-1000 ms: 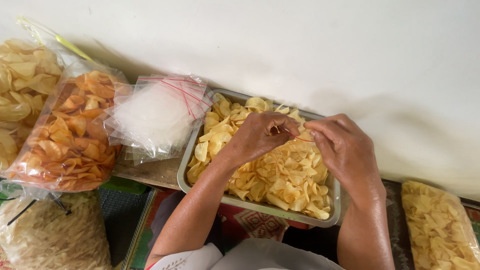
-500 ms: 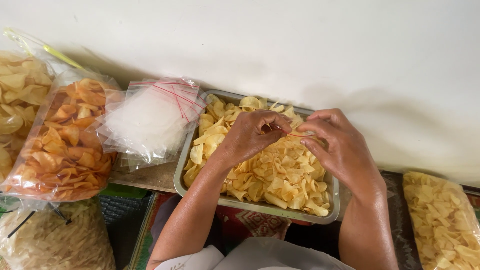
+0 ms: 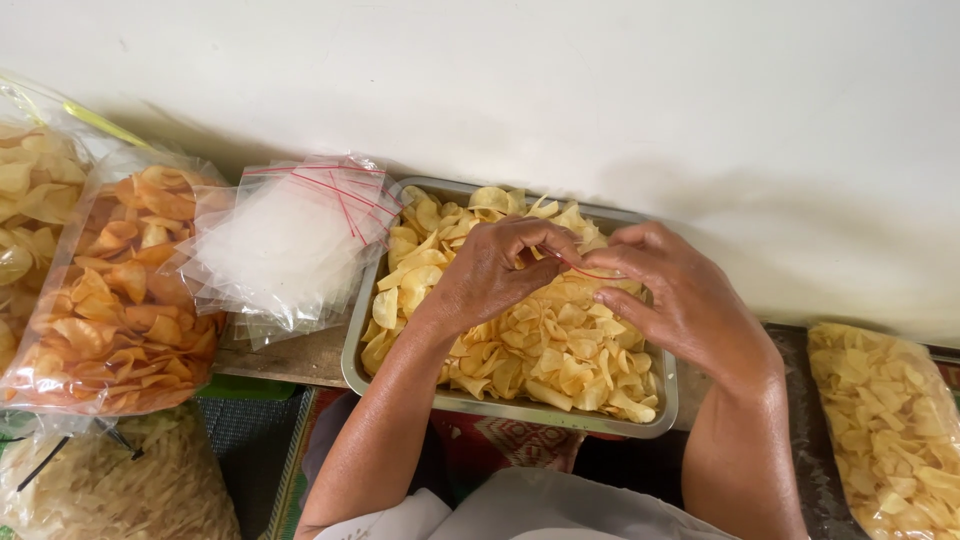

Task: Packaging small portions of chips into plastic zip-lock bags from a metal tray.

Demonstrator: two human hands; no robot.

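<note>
Bare forearms, no rings; pale white garment at the chest.

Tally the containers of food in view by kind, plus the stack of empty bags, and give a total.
Metal tray of yellow chips, under the left hand and right hand: 1
Bags of yellow chips: 2
Bag of orange chips: 1
Bag of pale shreds: 1
Stack of empty clear bags: 1
Total: 6
</note>
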